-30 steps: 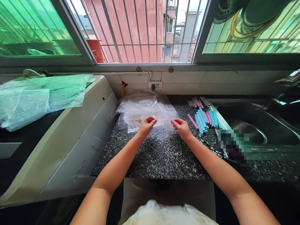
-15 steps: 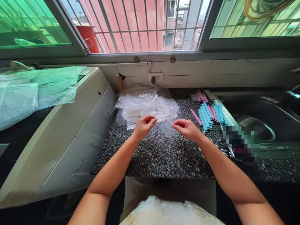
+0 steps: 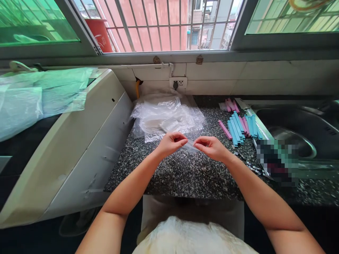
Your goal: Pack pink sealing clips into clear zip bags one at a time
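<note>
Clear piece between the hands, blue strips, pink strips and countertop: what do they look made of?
Clear piece: probably thin, glossy plastic film; it is see-through with pale highlights.
Blue strips and pink strips: likely smooth, rigid plastic; even colour, straight edges.
Countertop: granite or a lookalike, dark with pale speckles; polish is hard to judge.

Between the left forearm (image 3: 136,180) and right forearm (image 3: 255,183), the worktop (image 3: 185,176) offers open room back to a piece of clear plastic (image 3: 191,146) spanning the hands' fingertips and barring the way. Behind, a heap of plastic bags (image 3: 166,113) blocks passage; a narrow lane runs beside it, bounded rightward by pink and blue strips (image 3: 235,128). A white appliance (image 3: 92,155) walls the left.
</note>
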Demonstrator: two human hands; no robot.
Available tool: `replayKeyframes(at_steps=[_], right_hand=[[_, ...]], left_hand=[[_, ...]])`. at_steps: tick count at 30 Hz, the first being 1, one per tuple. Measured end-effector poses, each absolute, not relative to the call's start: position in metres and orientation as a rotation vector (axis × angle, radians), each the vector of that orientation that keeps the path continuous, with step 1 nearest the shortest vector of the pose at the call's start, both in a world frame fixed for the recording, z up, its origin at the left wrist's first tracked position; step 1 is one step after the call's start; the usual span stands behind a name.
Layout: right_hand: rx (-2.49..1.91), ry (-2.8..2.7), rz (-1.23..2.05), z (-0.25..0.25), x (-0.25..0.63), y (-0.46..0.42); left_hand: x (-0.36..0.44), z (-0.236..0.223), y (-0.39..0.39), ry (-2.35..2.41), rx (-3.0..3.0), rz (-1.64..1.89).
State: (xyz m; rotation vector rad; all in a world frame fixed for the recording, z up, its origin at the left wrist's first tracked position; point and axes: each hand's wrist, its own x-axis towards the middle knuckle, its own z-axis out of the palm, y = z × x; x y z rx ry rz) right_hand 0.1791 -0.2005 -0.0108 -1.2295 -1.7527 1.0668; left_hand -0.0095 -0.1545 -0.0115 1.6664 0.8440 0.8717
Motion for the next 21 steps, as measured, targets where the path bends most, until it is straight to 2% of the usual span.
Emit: replayKeyframes(at_steps=[12,21], right_hand=[[-1.228,-1.674,0.855,-0.005,0.169,-0.205],[-1.225,-1.692,0.829,-0.004,0.165,-0.205]], left_hand=[[-0.003,-0.004,-0.168,0.881,1.786,1.011],[0.0,-0.006,-0.17,0.875,1.797,1.034]])
